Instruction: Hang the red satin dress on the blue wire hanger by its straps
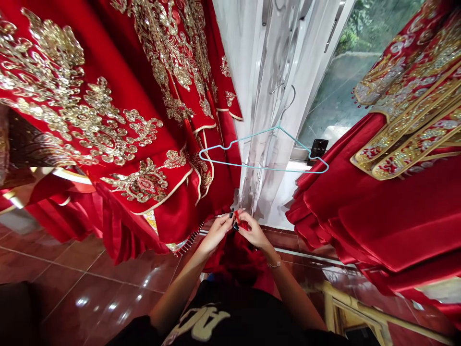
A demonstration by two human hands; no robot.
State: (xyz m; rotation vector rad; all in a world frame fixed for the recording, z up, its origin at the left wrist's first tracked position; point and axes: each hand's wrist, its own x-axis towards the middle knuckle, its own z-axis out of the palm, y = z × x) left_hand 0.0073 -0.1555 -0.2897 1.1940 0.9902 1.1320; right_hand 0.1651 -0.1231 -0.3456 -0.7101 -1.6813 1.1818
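My left hand (219, 232) and my right hand (255, 232) meet low in the middle of the head view. Fingertips with dark nails pinch a small strip of red fabric (236, 218) between both hands. Below them a bundle of dark red cloth (239, 257) lies over my lap, and whether the strip belongs to it I cannot tell. A light blue hanger (266, 168) hangs above and beyond my hands, with no garment on it. To the left, a red gown with gold sequin embroidery (144, 180) hangs near my left hand.
More red garments with gold trim (378, 216) hang on the right. A phone showing a timer (320, 146) stands by the window (342, 86). White sheer curtain (259, 120) hangs at centre. A bamboo frame (360, 307) stands at lower right on the reddish tiled floor (104, 283).
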